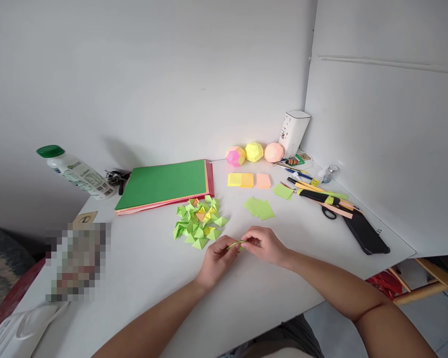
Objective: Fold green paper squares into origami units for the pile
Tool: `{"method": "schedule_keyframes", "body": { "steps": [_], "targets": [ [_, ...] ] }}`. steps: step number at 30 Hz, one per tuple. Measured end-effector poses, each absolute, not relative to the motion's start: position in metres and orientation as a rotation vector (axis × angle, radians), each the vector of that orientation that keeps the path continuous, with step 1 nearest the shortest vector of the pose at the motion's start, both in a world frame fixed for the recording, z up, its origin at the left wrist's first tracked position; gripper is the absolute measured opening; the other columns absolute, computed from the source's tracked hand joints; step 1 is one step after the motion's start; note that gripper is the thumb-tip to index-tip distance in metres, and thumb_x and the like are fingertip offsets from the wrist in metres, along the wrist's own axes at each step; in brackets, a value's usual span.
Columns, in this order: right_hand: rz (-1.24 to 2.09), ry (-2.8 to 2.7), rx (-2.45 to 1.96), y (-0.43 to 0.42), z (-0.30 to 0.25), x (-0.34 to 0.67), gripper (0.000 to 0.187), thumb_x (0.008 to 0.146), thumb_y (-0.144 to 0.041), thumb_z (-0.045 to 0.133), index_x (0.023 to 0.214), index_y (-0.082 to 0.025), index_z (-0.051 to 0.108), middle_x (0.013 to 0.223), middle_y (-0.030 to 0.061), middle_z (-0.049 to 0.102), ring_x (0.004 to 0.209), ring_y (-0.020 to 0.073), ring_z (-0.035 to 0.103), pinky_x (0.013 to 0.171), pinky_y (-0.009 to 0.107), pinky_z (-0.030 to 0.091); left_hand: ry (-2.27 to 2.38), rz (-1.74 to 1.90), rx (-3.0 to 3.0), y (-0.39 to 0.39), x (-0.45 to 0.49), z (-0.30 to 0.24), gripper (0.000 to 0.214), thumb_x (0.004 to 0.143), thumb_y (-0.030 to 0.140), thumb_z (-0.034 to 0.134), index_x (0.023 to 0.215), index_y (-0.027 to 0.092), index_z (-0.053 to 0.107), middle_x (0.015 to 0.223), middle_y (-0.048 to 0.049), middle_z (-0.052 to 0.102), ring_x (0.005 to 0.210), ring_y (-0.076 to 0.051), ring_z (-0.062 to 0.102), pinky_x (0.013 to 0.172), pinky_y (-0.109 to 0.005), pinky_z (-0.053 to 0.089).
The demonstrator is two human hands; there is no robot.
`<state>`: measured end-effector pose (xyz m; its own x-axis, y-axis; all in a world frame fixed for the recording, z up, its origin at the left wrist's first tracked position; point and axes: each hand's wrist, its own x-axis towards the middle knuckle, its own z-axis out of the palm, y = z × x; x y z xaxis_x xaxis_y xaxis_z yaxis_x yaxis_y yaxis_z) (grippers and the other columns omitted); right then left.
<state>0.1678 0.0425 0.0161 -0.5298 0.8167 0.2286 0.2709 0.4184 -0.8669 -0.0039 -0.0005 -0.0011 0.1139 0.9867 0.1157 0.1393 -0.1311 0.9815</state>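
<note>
Between my two hands is a small piece of green paper (236, 244), seen nearly edge-on. My left hand (217, 258) pinches its left end, and the fingers of my right hand (263, 244) close on its right end. How the paper is folded is partly hidden by the fingers. Just beyond my left hand lies a heap of folded paper units (196, 223), mostly green with several yellow and orange ones. Loose green paper squares (259, 207) rest beyond my right hand.
A stack of coloured paper (164, 183) lies behind the heap. Yellow-orange and pink pads (241, 180), three paper balls (254, 152) and a white box (294, 133) stand toward the wall. Scissors (329, 213), a black phone (364, 233) and pens are right; a bottle (78, 174) is left.
</note>
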Motion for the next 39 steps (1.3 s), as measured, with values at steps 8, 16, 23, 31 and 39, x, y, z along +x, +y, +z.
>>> {"method": "schedule_keyframes", "body": {
  "steps": [8, 16, 23, 31, 39],
  "targets": [
    [1.553, -1.742, -1.117, 0.044, 0.006, 0.169, 0.021, 0.077, -0.036, 0.060, 0.078, -0.015, 0.061, 0.061, 0.0003, 0.057, 0.053, 0.0105, 0.051, 0.050, 0.023, 0.043, 1.179, 1.136, 1.440, 0.001, -0.006, -0.003, 0.022, 0.080, 0.033, 0.057, 0.072, 0.018, 0.071, 0.066, -0.0037, 0.059, 0.066, -0.015, 0.054, 0.063, -0.026, 0.045],
    [1.642, -1.588, -1.113, 0.044, 0.003, 0.167, 0.026, 0.071, -0.039, 0.066, 0.077, -0.013, 0.064, 0.060, 0.0002, 0.058, 0.051, 0.0098, 0.052, 0.049, 0.024, 0.044, 1.110, 1.110, 1.333, 0.000, -0.006, -0.005, 0.019, 0.080, 0.030, 0.058, 0.086, 0.021, 0.074, 0.080, -0.0063, 0.066, 0.074, -0.017, 0.056, 0.064, -0.027, 0.048],
    [1.649, -1.557, -1.098, 0.043, 0.005, 0.166, 0.025, 0.070, -0.037, 0.068, 0.075, -0.013, 0.064, 0.058, -0.0001, 0.057, 0.050, 0.0093, 0.050, 0.048, 0.024, 0.042, 1.109, 1.100, 1.257, 0.000, -0.005, -0.003, 0.018, 0.079, 0.031, 0.060, 0.084, 0.020, 0.073, 0.082, -0.0062, 0.068, 0.074, -0.018, 0.057, 0.064, -0.028, 0.049],
    [1.649, -1.570, -1.087, 0.045, 0.008, 0.166, 0.022, 0.070, -0.034, 0.067, 0.073, -0.013, 0.064, 0.056, -0.0005, 0.057, 0.048, 0.0089, 0.049, 0.047, 0.023, 0.041, 1.109, 1.122, 1.141, 0.000, -0.005, -0.006, 0.016, 0.074, 0.031, 0.064, 0.080, 0.018, 0.072, 0.079, -0.0051, 0.069, 0.069, -0.016, 0.058, 0.063, -0.027, 0.050],
    [1.599, -1.626, -1.065, 0.040, 0.008, 0.164, 0.023, 0.071, -0.036, 0.065, 0.072, -0.014, 0.063, 0.066, 0.0004, 0.057, 0.054, 0.0094, 0.050, 0.050, 0.023, 0.043, 1.184, 1.162, 1.075, 0.000, -0.002, -0.004, 0.020, 0.070, 0.035, 0.067, 0.072, 0.016, 0.067, 0.067, -0.0025, 0.066, 0.059, -0.013, 0.057, 0.058, -0.026, 0.050]
  ]
}}
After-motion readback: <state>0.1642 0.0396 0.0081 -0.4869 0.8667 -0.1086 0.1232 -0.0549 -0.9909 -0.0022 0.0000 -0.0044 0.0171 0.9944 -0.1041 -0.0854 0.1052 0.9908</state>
